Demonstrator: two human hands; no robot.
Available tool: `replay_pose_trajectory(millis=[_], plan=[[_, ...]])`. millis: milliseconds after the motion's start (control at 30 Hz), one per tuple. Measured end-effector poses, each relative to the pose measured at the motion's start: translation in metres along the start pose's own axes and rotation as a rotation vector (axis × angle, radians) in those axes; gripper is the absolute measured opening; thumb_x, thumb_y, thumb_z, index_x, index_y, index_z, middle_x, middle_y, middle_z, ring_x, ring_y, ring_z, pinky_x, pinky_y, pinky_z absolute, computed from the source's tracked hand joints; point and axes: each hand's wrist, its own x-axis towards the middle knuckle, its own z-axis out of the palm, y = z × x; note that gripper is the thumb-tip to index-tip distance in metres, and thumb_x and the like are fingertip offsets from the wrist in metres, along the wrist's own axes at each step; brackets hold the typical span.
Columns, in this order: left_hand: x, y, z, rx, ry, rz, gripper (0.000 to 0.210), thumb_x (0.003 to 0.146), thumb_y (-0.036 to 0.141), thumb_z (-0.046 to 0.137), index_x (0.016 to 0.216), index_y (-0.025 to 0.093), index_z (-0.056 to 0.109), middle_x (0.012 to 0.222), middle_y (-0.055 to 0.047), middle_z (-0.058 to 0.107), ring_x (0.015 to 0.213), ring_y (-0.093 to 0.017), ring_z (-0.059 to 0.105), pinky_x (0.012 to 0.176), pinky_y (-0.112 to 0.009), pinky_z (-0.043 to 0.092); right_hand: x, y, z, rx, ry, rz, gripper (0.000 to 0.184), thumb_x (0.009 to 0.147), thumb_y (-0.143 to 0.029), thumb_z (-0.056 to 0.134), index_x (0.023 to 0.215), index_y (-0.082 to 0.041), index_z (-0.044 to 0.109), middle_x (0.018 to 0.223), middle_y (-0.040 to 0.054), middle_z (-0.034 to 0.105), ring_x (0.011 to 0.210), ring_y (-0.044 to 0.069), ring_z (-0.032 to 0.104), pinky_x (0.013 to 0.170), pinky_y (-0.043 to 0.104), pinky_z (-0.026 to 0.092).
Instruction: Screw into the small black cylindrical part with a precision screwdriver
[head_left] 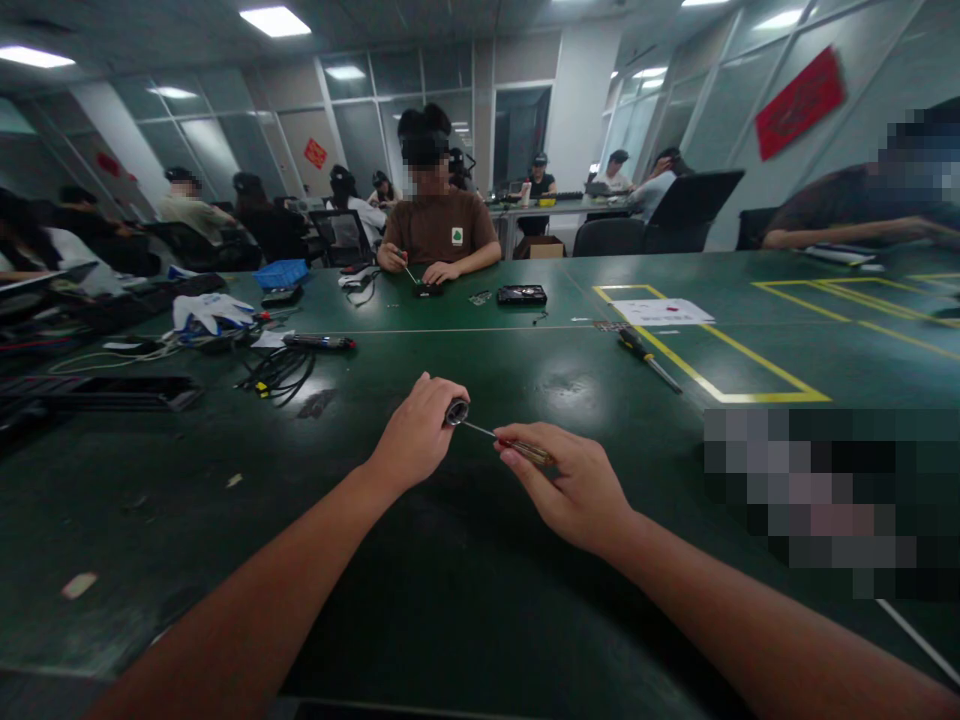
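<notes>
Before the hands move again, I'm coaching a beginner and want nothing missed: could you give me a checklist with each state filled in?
1. Small dark cylindrical part with a round opening held: ok, in the bare left hand.
2. Slim screwdriver with a translucent amber handle held: ok, in the bare right hand.
3. Tip of that screwdriver seated in the part: cannot tell, too small to make out.
4. Larger black-and-yellow-handled screwdriver apart from both hands: ok.
5. Coiled black cable apart from both hands: ok.
</notes>
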Motion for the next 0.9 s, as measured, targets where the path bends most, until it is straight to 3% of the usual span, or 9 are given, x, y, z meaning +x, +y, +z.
replay_pose_trajectory(millis=[267, 467, 900], plan=[[0.0008, -0.0012, 0.0010, 0.018, 0.003, 0.008, 0.025, 0.091, 0.004, 0.049, 0.106, 0.022, 0.054, 0.104, -0.002, 0.065, 0.104, -0.020, 0.062, 0.123, -0.055, 0.034, 0.0003, 0.0000, -0.0013, -0.027, 0.004, -0.007, 0.020, 0.098, -0.029, 0.059, 0.112, -0.025, 0.073, 0.098, 0.0042, 0.081, 0.086, 0.021, 0.076, 0.081, 0.033, 0.059], [-0.0008, -0.0022, 0.0018, 0.022, -0.010, -0.028, 0.022, 0.092, 0.007, 0.052, 0.106, 0.022, 0.055, 0.107, -0.003, 0.065, 0.106, -0.022, 0.061, 0.121, -0.054, 0.036, -0.0002, -0.0002, -0.0016, -0.075, 0.084, -0.011, 0.020, 0.098, -0.028, 0.059, 0.110, -0.023, 0.074, 0.098, 0.0056, 0.080, 0.085, 0.021, 0.076, 0.080, 0.033, 0.059], [0.0003, 0.0020, 0.0000, 0.006, -0.025, -0.056, 0.021, 0.092, 0.006, 0.052, 0.106, 0.022, 0.054, 0.104, -0.004, 0.063, 0.101, -0.022, 0.060, 0.115, -0.054, 0.043, -0.0011, 0.0000, 0.0013, -0.090, 0.035, -0.012, 0.022, 0.099, -0.028, 0.058, 0.115, -0.025, 0.073, 0.098, 0.0059, 0.080, 0.085, 0.021, 0.075, 0.079, 0.034, 0.059]])
